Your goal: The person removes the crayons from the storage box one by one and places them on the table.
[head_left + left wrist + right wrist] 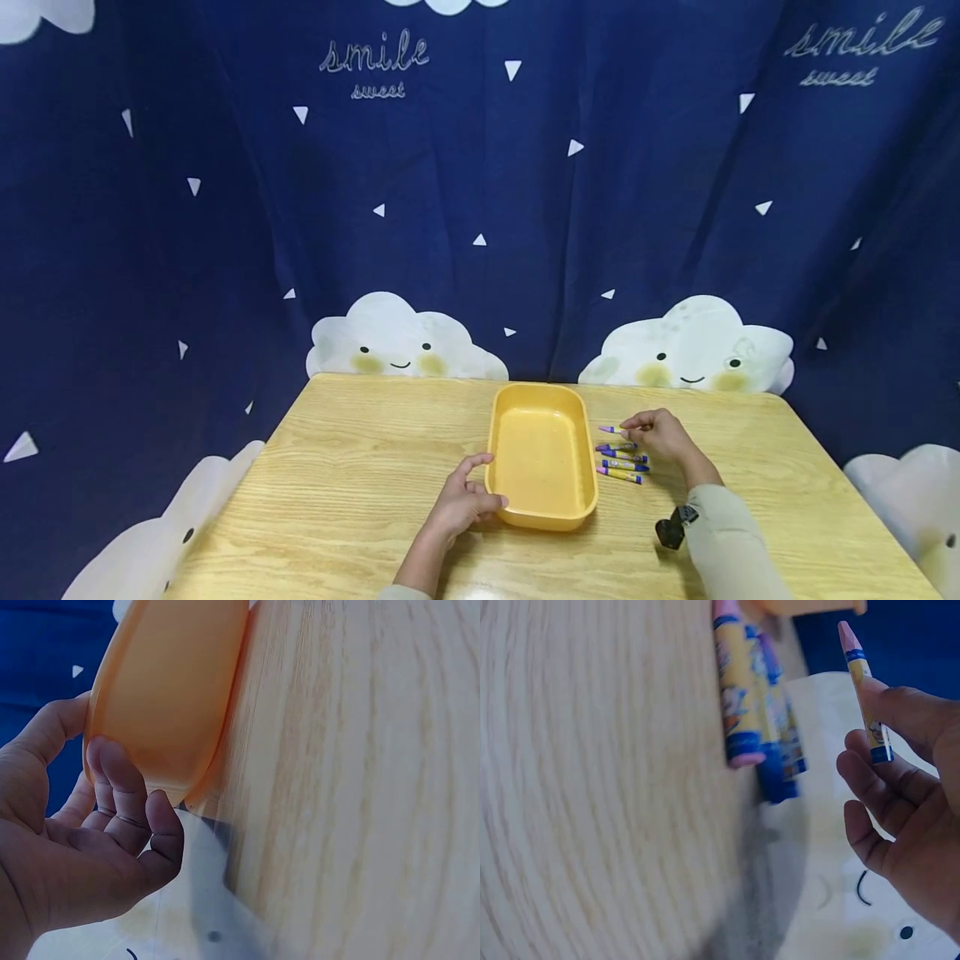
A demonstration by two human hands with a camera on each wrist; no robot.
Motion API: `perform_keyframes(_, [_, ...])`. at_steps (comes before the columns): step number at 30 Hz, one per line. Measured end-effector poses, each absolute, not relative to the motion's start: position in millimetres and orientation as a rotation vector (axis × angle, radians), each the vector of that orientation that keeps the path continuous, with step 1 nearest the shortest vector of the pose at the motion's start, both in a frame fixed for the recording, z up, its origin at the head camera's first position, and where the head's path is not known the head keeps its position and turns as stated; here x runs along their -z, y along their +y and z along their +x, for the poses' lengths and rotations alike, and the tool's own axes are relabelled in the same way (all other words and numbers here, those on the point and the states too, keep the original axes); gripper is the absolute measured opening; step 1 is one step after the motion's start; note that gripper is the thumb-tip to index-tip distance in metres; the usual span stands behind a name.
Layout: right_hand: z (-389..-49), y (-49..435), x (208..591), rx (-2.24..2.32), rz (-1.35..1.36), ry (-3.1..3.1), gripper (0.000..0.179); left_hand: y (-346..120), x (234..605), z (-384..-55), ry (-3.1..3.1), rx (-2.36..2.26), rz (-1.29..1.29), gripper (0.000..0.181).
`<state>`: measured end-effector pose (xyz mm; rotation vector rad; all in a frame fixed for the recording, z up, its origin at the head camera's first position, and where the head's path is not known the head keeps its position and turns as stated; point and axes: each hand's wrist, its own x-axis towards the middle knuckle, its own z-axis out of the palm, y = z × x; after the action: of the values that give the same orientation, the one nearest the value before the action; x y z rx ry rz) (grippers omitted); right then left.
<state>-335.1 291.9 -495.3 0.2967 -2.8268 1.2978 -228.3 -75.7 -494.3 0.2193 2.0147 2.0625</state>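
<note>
A yellow plastic tray (534,522) stands on the wooden table. My left hand (461,500) holds its near left side, with thumb and index finger at the rim; in the left wrist view other fingers (120,787) lie curled against the outer wall. To the right of the tray, my right hand (660,433) pinches a pink crayon (866,701) between thumb and fingers, its pointed tip free. Several more crayons (622,476) in yellow and blue wrappers lie side by side on the table, just below that hand. Their far ends overlap in the right wrist view.
The wooden table (360,467) extends on both sides of the tray. Behind it hangs a dark blue curtain (450,183) with white clouds and triangles. A small black device (670,533) is on the right wrist.
</note>
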Motion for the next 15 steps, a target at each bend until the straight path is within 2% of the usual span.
perform_keyframes(10, [-344.9, 300.2, 514.3, -1.513, 0.241, -2.792, 0.013, -74.9, 499.9, -232.0, 2.044, -2.049, 0.218, 0.074])
perform_keyframes(15, [-349.5, 299.7, 521.1, -1.412, 0.284, -2.822, 0.011, -74.4, 498.4, -231.7, 2.042, -2.057, 0.197, 0.073])
